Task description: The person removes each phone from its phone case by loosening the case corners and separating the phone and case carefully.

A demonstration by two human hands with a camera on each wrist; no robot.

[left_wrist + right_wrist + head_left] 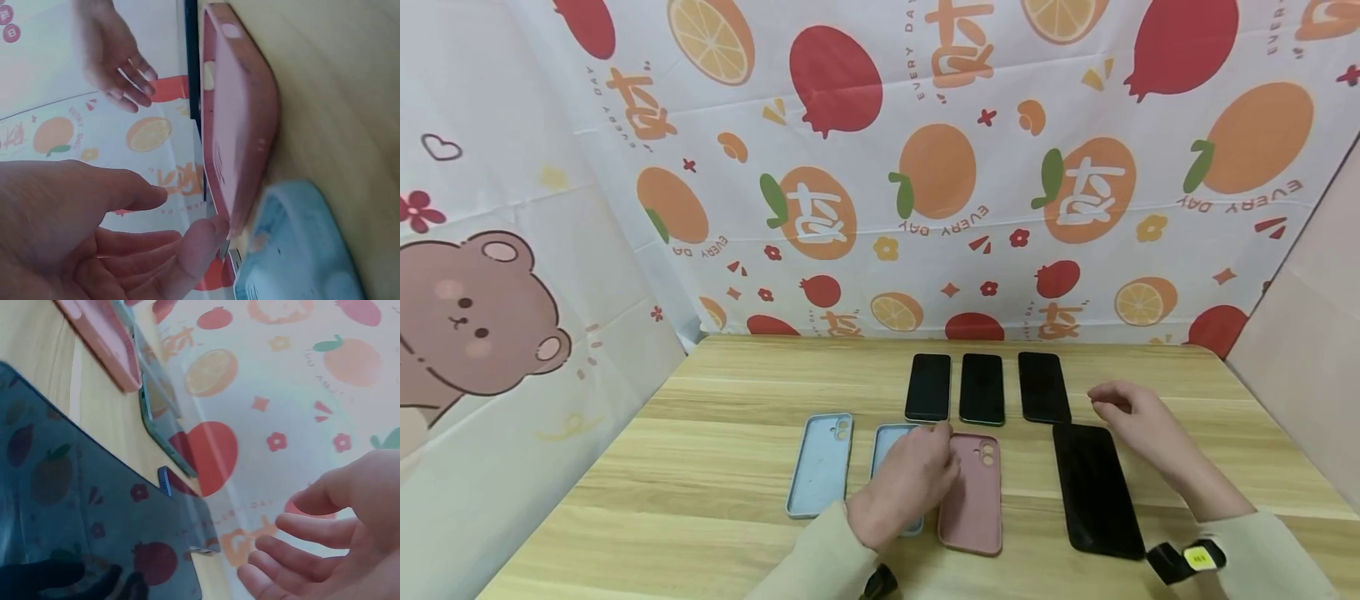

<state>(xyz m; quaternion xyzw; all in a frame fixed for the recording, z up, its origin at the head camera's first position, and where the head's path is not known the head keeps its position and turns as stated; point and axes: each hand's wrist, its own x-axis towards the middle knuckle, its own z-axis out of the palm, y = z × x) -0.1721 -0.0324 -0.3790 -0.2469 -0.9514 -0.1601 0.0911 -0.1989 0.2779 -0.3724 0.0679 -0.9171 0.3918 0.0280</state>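
Note:
My left hand point(912, 479) is over the middle light blue phone case point(889, 437), covering much of it. In the left wrist view, its thumb stands apart from the loosely bent fingers, and one fingertip is right at the rim of the pink phone case point(250, 112). That pink case lies hollow side up, with a camera cutout near the top. Another light blue phone case point(820, 467) sits farther left. My right hand point(1138, 421) hovers with loosely curled fingers and nothing in it, beside the top of the large black tablet-like device point(1097, 492).
At the back lie three dark phones in a row: the left phone point(928, 387), the middle phone point(982, 389) and the right phone point(1043, 387), whose lower end is close to the large device. The wooden table point(700, 467) meets a fruit-print cloth point(880, 275) behind.

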